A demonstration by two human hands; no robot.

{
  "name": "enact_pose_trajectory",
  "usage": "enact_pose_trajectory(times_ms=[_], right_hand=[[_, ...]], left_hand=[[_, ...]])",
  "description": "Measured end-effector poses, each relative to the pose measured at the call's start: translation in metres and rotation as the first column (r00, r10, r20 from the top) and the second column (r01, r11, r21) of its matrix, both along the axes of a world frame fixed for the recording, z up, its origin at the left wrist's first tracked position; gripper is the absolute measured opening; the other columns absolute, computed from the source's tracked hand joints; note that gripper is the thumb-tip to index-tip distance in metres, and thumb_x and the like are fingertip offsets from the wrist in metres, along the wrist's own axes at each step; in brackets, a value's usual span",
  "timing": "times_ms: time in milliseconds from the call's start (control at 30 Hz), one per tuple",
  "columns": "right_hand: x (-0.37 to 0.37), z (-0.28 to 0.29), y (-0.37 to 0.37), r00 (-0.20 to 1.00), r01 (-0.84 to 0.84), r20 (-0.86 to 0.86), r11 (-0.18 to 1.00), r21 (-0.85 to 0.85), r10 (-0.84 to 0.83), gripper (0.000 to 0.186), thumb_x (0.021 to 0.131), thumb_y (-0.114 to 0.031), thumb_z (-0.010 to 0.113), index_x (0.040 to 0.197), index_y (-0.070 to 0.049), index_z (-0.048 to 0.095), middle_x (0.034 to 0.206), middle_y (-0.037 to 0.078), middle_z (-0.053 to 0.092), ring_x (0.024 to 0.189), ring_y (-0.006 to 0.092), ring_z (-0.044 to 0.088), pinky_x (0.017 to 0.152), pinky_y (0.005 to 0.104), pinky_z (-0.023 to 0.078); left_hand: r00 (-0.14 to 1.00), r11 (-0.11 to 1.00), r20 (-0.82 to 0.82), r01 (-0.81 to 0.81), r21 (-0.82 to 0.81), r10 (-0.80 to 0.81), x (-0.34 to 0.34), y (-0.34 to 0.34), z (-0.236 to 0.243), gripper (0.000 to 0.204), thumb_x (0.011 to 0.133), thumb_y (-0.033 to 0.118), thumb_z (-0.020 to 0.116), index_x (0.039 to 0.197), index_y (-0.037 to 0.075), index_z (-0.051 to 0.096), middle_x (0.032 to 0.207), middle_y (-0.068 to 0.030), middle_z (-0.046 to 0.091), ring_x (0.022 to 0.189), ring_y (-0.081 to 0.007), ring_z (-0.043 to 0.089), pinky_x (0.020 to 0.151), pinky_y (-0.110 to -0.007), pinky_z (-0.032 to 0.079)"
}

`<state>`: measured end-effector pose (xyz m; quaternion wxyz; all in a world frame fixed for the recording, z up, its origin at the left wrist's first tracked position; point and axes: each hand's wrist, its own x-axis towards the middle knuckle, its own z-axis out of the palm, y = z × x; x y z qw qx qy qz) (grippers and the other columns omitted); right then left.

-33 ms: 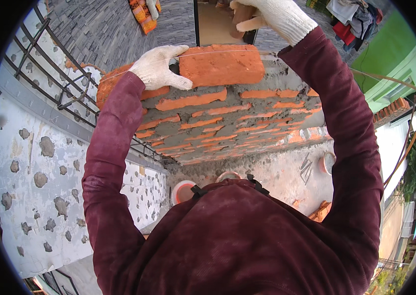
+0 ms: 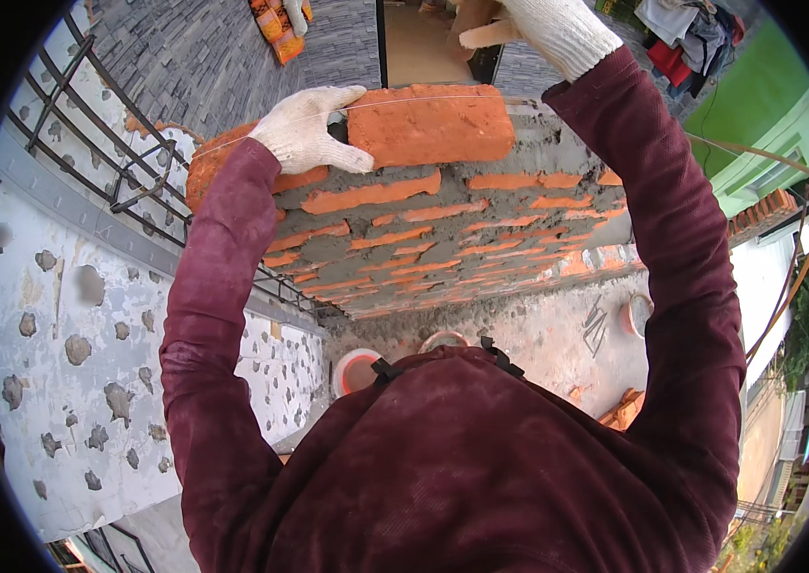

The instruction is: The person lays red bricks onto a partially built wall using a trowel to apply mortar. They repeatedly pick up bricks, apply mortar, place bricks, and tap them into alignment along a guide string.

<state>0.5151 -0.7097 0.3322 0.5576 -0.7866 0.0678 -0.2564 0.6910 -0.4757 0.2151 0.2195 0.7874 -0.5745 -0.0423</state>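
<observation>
An orange clay brick [image 2: 431, 126] lies along the top of the brick wall [image 2: 381, 239], on grey mortar. My left hand [image 2: 309, 129], in a white knit glove, grips its left end, thumb on the near face and fingers at the top edge. A small dark gap shows between palm and brick. Another brick [image 2: 218, 162] sits on the wall left of that hand, partly behind my wrist. A thin string [image 2: 424, 98] crosses the bricks. Higher up, past the wall, my gloved right hand [image 2: 548, 31] is cut by the upper edge; its fingers curl at a brownish shape I cannot make out.
Steel bars [image 2: 89, 124] stand left of the wall, beside a chipped white wall [image 2: 61, 315]. Below are a bucket [image 2: 359, 372], another bucket [image 2: 636, 313] and loose bricks [image 2: 626, 409]. Clothes [image 2: 677, 38] hang at the upper right.
My right hand has shifted very slightly to the right. My left hand and the brick look the same.
</observation>
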Motion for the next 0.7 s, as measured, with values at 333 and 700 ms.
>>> enact_pose_trajectory(times_ms=[333, 700], right_hand=[[0.007, 0.001, 0.015, 0.978, -0.08, -0.191, 0.997, 0.015, 0.082, 0.022, 0.097, -0.021, 0.065, 0.097, 0.002, 0.068, 0.083, 0.007, 0.065, 0.071, 0.0199, 0.069, 0.061, 0.033, 0.062], [0.011, 0.026, -0.051, 0.877, -0.414, -0.203, 0.899, 0.143, 0.436, 0.027, 0.101, -0.02, 0.063, 0.105, 0.006, 0.065, 0.102, 0.016, 0.069, 0.089, 0.0259, 0.071, 0.075, 0.0396, 0.065]], left_hand=[[0.995, 0.997, 0.078, -0.058, 0.044, 0.055, -0.003, -0.004, 0.005, 0.112, 0.063, 0.061, 0.089, 0.152, 0.004, 0.05, 0.144, -0.0212, 0.06, 0.136, -0.0378, 0.055, 0.116, -0.044, 0.043], [0.853, 0.985, 0.516, 0.02, -0.17, 0.072, -0.034, 0.001, -0.002, 0.099, 0.072, 0.068, 0.078, 0.149, 0.01, 0.054, 0.148, -0.0156, 0.057, 0.14, -0.0359, 0.05, 0.123, -0.054, 0.031]])
